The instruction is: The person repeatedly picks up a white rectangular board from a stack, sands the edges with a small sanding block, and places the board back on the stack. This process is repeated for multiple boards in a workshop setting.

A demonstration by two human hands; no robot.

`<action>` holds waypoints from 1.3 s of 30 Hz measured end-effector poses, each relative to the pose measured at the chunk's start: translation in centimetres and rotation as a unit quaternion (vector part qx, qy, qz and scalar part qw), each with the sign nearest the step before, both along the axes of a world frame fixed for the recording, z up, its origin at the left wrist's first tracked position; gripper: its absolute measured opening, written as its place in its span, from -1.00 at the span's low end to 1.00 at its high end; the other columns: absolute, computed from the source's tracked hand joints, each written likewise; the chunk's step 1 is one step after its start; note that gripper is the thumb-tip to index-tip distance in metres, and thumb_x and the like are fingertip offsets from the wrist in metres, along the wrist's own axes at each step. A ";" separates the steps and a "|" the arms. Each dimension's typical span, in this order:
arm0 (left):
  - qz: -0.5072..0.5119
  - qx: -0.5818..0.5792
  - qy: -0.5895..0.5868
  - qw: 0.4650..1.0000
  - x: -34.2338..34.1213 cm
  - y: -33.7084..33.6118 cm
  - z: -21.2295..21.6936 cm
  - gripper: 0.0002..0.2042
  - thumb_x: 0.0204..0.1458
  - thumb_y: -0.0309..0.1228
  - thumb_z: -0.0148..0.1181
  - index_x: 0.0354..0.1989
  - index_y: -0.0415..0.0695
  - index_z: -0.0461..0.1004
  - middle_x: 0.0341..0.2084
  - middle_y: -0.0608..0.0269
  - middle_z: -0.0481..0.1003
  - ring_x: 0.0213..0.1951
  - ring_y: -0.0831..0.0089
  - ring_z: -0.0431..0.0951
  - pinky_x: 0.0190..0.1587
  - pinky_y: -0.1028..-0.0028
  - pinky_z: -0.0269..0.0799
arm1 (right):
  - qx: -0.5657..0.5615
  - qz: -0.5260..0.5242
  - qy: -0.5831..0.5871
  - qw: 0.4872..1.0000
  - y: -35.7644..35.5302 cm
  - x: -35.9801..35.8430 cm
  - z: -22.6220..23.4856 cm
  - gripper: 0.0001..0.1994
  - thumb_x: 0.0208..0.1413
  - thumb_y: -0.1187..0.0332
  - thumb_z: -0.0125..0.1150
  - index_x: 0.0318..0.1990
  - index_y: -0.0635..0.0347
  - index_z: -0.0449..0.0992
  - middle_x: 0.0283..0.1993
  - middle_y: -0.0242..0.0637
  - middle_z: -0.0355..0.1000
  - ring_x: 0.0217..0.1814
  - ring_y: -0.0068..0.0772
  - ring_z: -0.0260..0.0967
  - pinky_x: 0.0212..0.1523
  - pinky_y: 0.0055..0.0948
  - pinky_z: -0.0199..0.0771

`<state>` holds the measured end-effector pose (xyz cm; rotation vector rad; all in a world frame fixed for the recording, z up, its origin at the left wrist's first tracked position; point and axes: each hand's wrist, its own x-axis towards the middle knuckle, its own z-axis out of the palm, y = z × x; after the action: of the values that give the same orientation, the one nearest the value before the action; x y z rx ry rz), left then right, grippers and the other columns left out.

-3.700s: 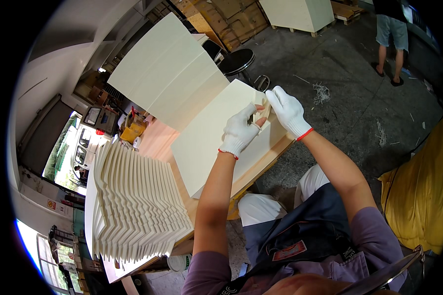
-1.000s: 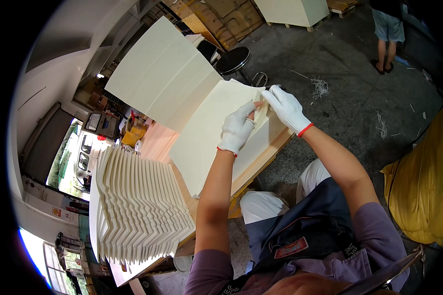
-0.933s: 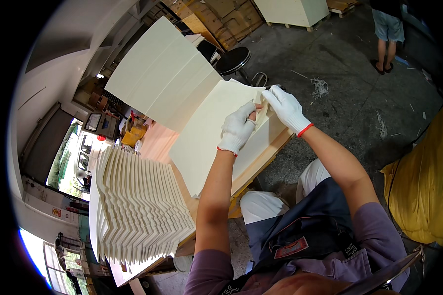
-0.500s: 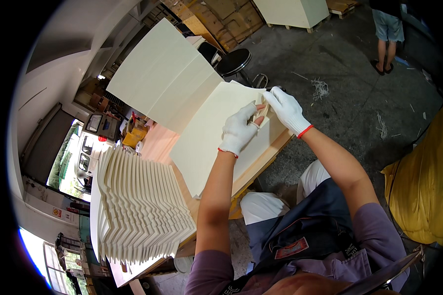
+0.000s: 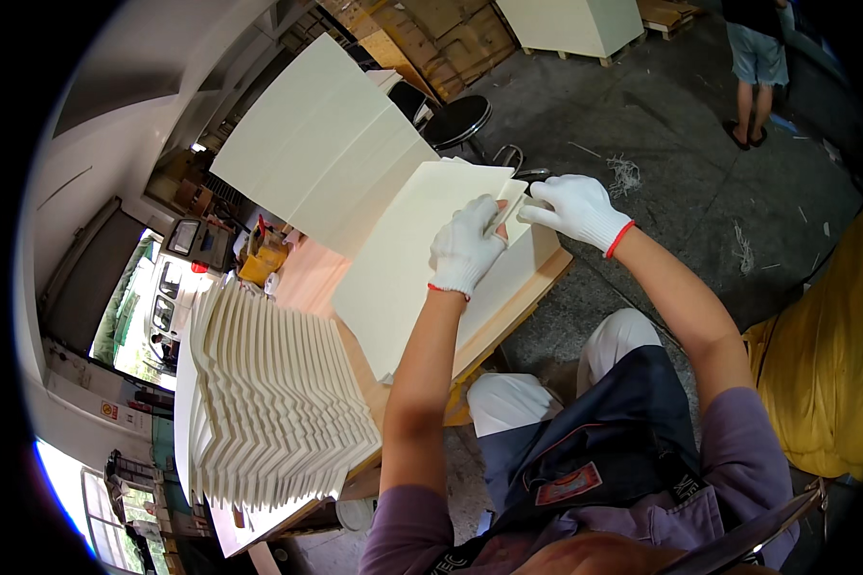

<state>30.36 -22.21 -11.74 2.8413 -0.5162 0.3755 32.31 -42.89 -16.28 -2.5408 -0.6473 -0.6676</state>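
Note:
A stack of large cream-coloured sheets, like card or thin board, (image 5: pixel 398 254) lies on the wooden table in front of me. My left hand (image 5: pixel 468 246), in a white glove with bare fingertips showing, grips the right edge of the top sheets. Its fingers lie on top, and that edge is slightly raised over the sheets below. My right hand (image 5: pixel 578 209), also in a white glove, is just right of the sheets' far right corner. Its thumb and fingers are bent and a little apart, close to the edge, with nothing visible between them.
Left of the stack stands a fanned pile of folded cream sheets (image 5: pixel 278 393). A large creased sheet (image 5: pixel 321 144) slants up behind. Beyond are a black round stool (image 5: pixel 457 120), a yellow covering (image 5: pixel 820 355) at right, scraps (image 5: pixel 624 175) on the floor, and a standing person (image 5: pixel 758 72).
My right hand has moved right, off the sheets' corner, and its fingers have parted a little. My left hand has closed more over the edge, and the top sheets there sit higher.

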 end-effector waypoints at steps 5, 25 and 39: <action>0.017 0.012 -0.018 1.000 2.1 0.1 -0.7 -0.68 0.02 -0.25 0.18 0.00 0.21 0.50 -0.14 0.25 0.58 -0.12 0.17 0.59 -0.13 0.22 0.48 | 0.076 0.059 -0.029 0.995 1.3 1.0 0.9 -0.59 0.16 -0.10 0.04 -0.26 0.07 0.49 -0.34 -0.16 0.49 -0.29 -0.04 0.46 -0.26 -0.14 0.44; -0.076 -0.243 0.108 0.961 1.3 1.1 -1.8 -0.65 0.07 -0.27 0.24 0.06 0.07 0.52 -0.11 0.18 0.57 -0.10 0.24 0.58 0.00 0.38 0.44 | 0.357 0.007 0.160 0.920 3.5 0.8 -1.5 -0.52 0.28 -0.11 -0.19 -0.26 0.18 0.38 -0.35 -0.01 0.45 -0.20 0.09 0.42 -0.21 -0.08 0.30; -0.028 -0.140 0.101 0.985 -0.1 0.3 -0.2 -0.67 0.02 -0.35 0.30 0.01 0.00 0.55 -0.28 0.16 0.58 -0.23 0.44 0.55 -0.11 0.47 0.42 | 0.338 -0.008 0.146 0.930 3.8 0.9 -1.7 -0.54 0.29 -0.10 -0.19 -0.24 0.15 0.38 -0.33 0.01 0.46 -0.20 0.10 0.42 -0.23 -0.06 0.31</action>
<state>30.29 -21.89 -11.94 2.5508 -0.4600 0.1340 33.22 -39.13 -17.95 -1.9373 -0.2291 -0.4063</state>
